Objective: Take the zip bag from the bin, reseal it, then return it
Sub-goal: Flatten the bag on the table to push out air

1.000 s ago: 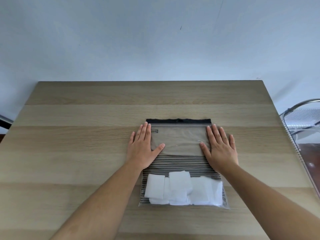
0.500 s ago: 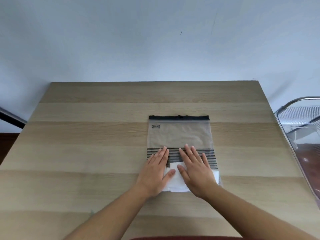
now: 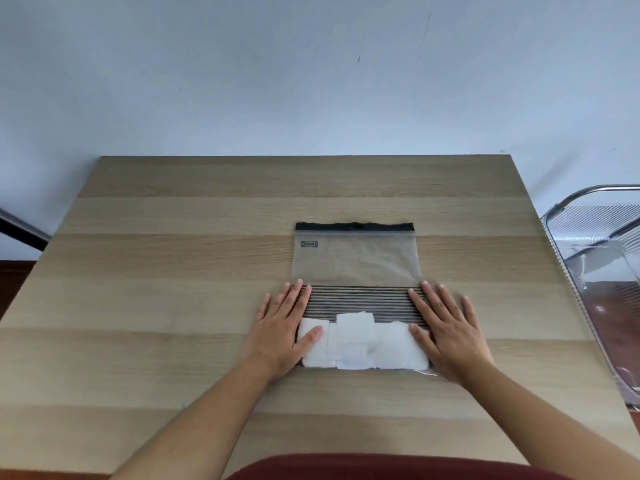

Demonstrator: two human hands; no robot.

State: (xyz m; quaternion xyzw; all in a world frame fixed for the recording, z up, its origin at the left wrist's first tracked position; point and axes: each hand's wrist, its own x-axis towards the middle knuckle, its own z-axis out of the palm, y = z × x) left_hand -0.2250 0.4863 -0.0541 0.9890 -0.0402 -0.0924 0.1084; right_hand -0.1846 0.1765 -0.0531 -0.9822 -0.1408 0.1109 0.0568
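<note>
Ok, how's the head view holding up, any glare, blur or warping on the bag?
Head view: soft, even light, faint shadows under both hands. No strong glare on the zip bag; its stripes read sharp. Slight softness at the left hand and right hand fingertips. Wide-angle warping bends the table edges and the clear bin.

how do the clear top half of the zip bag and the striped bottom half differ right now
The clear upper half of the transparent zip bag lies empty and untouched; the black-striped lower half has white folded pads below its stripes and both hands, left hand and right hand, flat on its edges. Both halves lie flat on the wooden table.
</note>
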